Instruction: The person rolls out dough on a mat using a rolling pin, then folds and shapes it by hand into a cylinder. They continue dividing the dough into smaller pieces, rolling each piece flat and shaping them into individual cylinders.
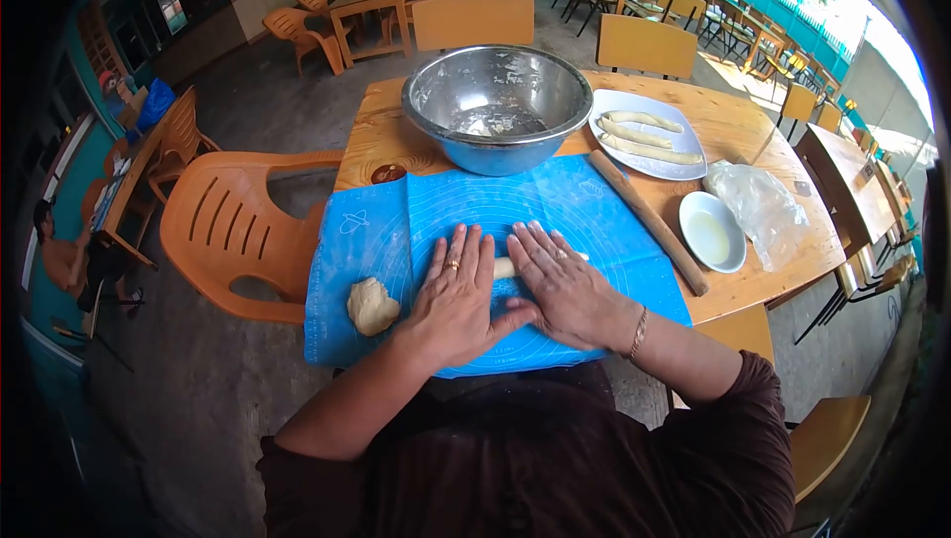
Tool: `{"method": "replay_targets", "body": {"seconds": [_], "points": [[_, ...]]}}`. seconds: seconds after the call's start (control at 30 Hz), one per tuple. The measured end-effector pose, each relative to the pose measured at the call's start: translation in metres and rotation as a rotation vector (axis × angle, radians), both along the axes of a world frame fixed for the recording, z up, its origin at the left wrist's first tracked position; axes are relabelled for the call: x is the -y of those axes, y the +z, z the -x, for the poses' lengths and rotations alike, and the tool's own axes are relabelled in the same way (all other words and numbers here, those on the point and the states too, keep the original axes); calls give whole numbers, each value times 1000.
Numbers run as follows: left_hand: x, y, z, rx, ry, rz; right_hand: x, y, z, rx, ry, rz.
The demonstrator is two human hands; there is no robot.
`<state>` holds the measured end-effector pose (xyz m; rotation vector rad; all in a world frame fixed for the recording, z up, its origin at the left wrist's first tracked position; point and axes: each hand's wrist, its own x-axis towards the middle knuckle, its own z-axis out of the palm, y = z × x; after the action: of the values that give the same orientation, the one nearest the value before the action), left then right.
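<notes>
The left hand [454,292] and right hand [567,285] lie flat with fingers spread, side by side over a thin dough roll [504,267] in the middle of the blue mat [555,196], palms bearing evenly on it. A dough lump [371,305] sits to the left, within reach.

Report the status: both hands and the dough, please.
Left hand, right hand flat on dough roll, on blue mat. Dough lump apart at left. Rolling pin at right, clear of hands.

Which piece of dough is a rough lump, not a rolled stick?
The pale dough lump on the blue silicone mat, beside the left hand; those on the white oval plate are long sticks.
</notes>
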<state>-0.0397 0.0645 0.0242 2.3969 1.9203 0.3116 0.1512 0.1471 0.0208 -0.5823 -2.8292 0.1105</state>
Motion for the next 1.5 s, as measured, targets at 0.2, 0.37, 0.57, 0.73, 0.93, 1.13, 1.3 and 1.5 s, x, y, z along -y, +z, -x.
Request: {"method": "replay_targets", "body": {"seconds": [0.2,0.37,0.57,0.73,0.93,1.13,1.3,1.5], "points": [[-38,24,13,162,170,19,-74,13,30,18,-91,284],[-19,42,24,162,105,75,-56,32,18,-53,-21,337],[-6,35,30,263,91,75,-35,32,2,-50,-15,324],[0,61,25,520,137,210,-33,57,-9,-43,-11,418],[4,32,17,170,109,50,-22,40,-8,129,-194,106],[6,-7,-20,179,-9,-174,23,1,7,-85,46,-100],[-30,-3,-11,169,165,-25,-16,4,29,93,-76,-21],[-5,-2,-10,57,111,-7,8,-5,16,53,-68,-51]]}}
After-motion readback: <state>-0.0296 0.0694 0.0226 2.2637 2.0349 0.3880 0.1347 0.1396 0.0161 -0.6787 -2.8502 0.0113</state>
